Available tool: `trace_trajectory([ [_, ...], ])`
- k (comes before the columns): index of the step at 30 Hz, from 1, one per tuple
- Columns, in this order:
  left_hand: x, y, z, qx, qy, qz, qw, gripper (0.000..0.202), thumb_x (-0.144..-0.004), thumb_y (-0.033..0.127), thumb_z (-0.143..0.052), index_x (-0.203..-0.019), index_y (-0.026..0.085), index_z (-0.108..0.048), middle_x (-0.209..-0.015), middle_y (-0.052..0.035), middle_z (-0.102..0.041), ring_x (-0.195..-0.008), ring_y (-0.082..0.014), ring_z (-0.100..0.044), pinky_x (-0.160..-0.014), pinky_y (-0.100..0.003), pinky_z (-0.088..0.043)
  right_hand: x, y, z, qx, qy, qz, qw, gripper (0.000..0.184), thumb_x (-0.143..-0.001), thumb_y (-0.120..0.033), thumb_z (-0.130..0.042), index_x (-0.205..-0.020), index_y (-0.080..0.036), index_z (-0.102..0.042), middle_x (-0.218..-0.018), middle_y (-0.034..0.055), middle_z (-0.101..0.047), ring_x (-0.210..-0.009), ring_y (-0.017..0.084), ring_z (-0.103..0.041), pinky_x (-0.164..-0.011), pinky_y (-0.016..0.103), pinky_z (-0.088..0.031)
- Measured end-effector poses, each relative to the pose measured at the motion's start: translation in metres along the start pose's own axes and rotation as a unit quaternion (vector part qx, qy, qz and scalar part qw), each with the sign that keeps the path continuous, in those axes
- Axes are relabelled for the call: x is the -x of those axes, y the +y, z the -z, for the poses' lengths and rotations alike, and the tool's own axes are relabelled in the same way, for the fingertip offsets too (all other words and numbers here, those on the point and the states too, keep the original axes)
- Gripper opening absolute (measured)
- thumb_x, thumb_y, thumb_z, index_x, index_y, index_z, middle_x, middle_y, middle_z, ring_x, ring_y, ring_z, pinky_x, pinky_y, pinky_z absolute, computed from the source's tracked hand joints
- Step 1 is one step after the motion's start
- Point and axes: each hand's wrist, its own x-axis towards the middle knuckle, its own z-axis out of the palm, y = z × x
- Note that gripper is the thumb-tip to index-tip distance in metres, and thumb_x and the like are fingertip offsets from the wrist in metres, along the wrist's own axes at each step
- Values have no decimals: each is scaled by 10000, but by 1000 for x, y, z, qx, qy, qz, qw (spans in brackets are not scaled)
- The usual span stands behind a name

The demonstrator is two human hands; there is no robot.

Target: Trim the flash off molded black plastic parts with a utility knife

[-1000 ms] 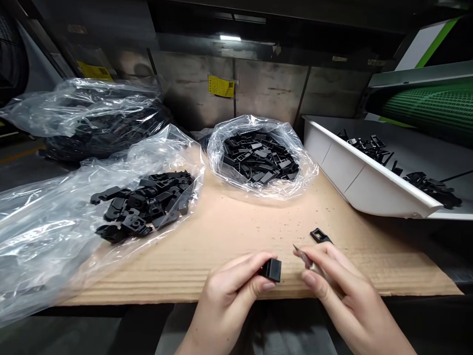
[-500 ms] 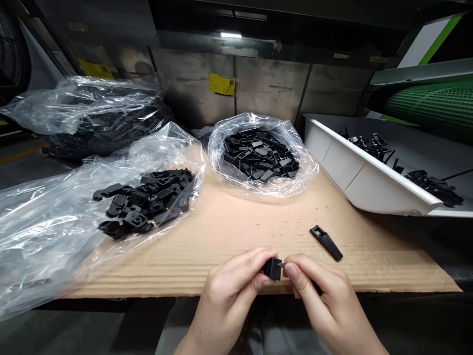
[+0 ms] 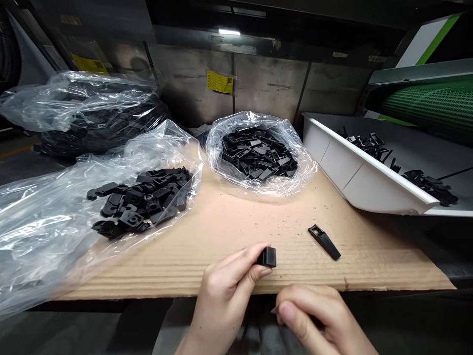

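Note:
My left hand [image 3: 229,291] is closed, pinching a small black plastic part [image 3: 269,257] between thumb and fingers just above the cardboard's front edge. Its block-shaped end points to the right. Lower and apart from it, my right hand [image 3: 314,315] is closed around a small thin blade-like piece [image 3: 274,310]. Only the pointed tip shows past the thumb; the rest is hidden in the fingers. A long black plastic lever-shaped part [image 3: 324,242], with a square opening at one end, lies on the cardboard beyond my right hand.
Cardboard [image 3: 236,222] covers the worktop. A clear bag [image 3: 254,190] of black parts stands at the back, with another open bag [image 3: 48,217] spilling parts on the left. Behind it sits a fuller bag [image 3: 103,108]. A white tray [image 3: 354,182] with black parts stands right.
My right hand has drawn down and away from the black part, keeping the blade-like piece. My left hand has risen slightly, still gripping the part.

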Motion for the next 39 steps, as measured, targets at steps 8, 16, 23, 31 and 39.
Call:
trace_trajectory([
  [8, -3, 3, 4, 33, -48, 11, 998, 292, -795, 111, -573, -1024, 275, -650, -974, 24, -693, -875, -144, -639, -766, -162, -489, -30, -6, 15, -129, 21, -134, 982, 301, -820, -453, -463, -703, -176, -485, -595, -45, -402, -562, 86, -390, -499, 203, -305],
  [16, -2, 4, 11, 173, -86, 139, 971, 205, -804, 273, -592, -993, 296, -670, -658, 29, -586, -583, -93, -515, -565, -153, -436, -26, 0, 15, -141, 80, -148, 976, 295, -824, -461, -445, -738, -181, -478, -556, -65, -367, -457, 62, -342, -437, 189, -312],
  [23, -4, 8, 10, 284, -109, 189, 934, 326, -744, 510, -566, -822, 198, -622, -777, -5, -624, -730, -137, -578, -667, -192, -458, -1, 12, 6, -29, 163, -2, 986, 158, -858, -302, -451, -884, -267, -603, -648, -39, -564, -496, 76, -490, -504, 170, -415],
  [31, -1, 6, 3, 212, -34, 198, 956, 183, -796, 182, -598, -959, 260, -623, -910, 21, -668, -866, -121, -606, -766, -150, -445, -11, 16, 4, 180, 204, 215, 938, 183, -818, -85, -503, -975, -151, -570, -715, 38, -630, -692, 139, -627, -651, 202, -486],
  [39, -4, 7, 6, 159, -47, 73, 983, 267, -795, 60, -559, -915, 270, -671, -943, 42, -649, -940, -110, -576, -826, -119, -418, -17, 11, 1, 176, 170, 200, 949, 158, -818, -73, -490, -915, -161, -578, -656, 25, -569, -617, 135, -586, -595, 234, -467],
])
